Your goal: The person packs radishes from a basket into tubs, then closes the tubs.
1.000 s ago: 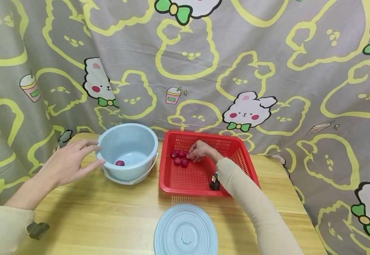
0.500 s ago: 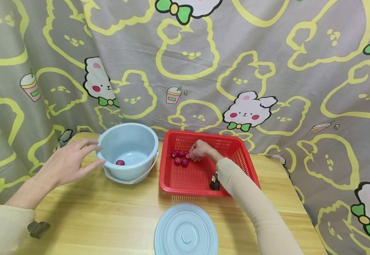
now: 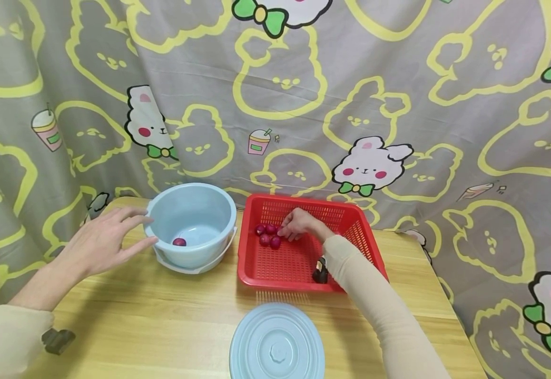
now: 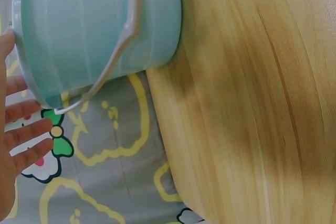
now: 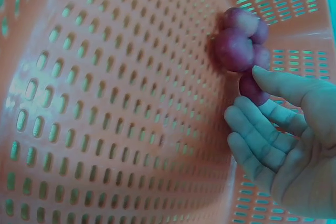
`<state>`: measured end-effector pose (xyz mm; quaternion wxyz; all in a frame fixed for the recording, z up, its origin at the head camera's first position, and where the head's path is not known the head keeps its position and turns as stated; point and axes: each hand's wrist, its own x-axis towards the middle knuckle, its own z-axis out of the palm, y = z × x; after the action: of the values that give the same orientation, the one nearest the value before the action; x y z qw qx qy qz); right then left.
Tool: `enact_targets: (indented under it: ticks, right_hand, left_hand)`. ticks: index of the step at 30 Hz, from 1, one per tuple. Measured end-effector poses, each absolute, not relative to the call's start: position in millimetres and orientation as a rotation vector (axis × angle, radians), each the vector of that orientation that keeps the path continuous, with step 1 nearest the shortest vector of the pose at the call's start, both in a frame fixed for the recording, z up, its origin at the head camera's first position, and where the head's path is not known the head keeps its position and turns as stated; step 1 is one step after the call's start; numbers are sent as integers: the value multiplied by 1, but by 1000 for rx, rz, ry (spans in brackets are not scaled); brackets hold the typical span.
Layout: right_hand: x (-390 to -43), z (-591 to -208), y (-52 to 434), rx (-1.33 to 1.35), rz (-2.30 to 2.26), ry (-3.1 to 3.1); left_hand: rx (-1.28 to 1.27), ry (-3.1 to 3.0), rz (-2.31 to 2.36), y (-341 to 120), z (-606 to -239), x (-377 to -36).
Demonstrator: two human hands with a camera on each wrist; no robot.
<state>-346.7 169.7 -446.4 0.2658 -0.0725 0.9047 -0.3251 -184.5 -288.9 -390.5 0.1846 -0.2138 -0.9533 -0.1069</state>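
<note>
In the head view, my right hand is down inside the red basket. Its thumb and fingers pinch a small round dark-red fruit, like a plum, which shows in the right wrist view. Several more such fruits cluster beside it at the basket's far left part. My left hand is held with fingers spread at the left rim of the light-blue bucket. One dark-red fruit lies on the bucket's floor. The left wrist view shows the bucket's outer side, its pale handle hanging down.
A round light-blue lid lies on the wooden table in front of the basket. Behind the table hangs a grey patterned curtain. Bucket and basket stand side by side near the table's back edge.
</note>
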Motion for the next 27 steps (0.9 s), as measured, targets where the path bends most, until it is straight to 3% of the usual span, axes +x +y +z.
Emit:
enact_targets:
  ticks: [27]
  right_hand:
    - [-335, -385, 157, -227, -1223, 2347]
  left_hand:
    - [-596, -2710, -302, -288, -390, -185]
